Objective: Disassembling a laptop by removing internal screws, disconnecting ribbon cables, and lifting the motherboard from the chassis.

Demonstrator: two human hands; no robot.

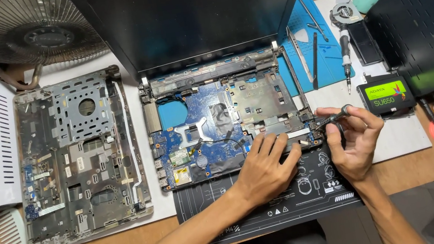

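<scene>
Palm-down, left hand [264, 168] flat, fingers spread on the laptop board [213, 134]; right hand [352, 141] pinching, seemingly, tweezers [332, 117].

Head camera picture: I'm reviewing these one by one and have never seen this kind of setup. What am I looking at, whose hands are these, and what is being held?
There is only one view, from a camera worn on the person's head, looking down at a workbench. The two bare hands are the wearer's own. In the middle lies an opened laptop with its blue circuit board exposed and its dark screen tilted back. The left hand rests on the laptop's front edge. The right hand holds a small metal tool, probably tweezers, with its fingers, its tip at the laptop's front right corner. To the left lies the removed cover panel, inside up. To the right lie a small drive with a green label, a screwdriver and a black box. A fan stands at the top left.
</scene>
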